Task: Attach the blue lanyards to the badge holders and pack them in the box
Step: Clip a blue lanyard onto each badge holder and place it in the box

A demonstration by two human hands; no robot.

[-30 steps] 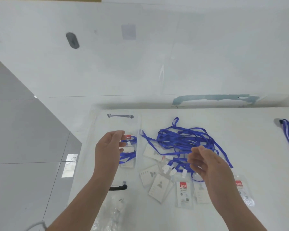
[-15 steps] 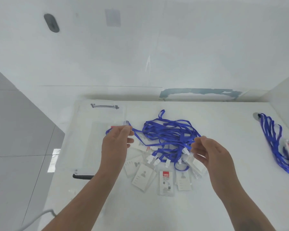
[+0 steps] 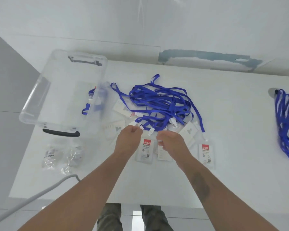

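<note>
Leftmost, a clear plastic box (image 3: 62,92) sits at the desk's (image 3: 232,172) far left corner, its left wall hanging about level with the desk's left edge and its dark handle (image 3: 61,132) facing the near side. Through its right wall a bit of blue lanyard and a badge show, blurred. Toward the near left edge lie crumpled clear wrappers (image 3: 62,157), and a grey cable (image 3: 35,195) crosses the near left corner; that stretch of desk is otherwise bare down to the near edge.

Mid-desk, a tangle of blue lanyards (image 3: 158,104) spreads toward the far edge, their white clips (image 3: 172,121) trailing nearward onto a scatter of badge holders (image 3: 144,150). How many holders lie under the straps is hard to make out. The left hand (image 3: 128,139) and right hand (image 3: 170,140) meet just above these, close together. The left fingers are curled and seem to pinch a white clip; the right fingers are curled round a clear holder, though its outline is mostly hidden by the hand. Another red-labelled holder (image 3: 206,154) lies apart to the right, with open desk beyond it.

At the right edge a second bundle of lanyards (image 3: 285,124) is cut off by the frame.
</note>
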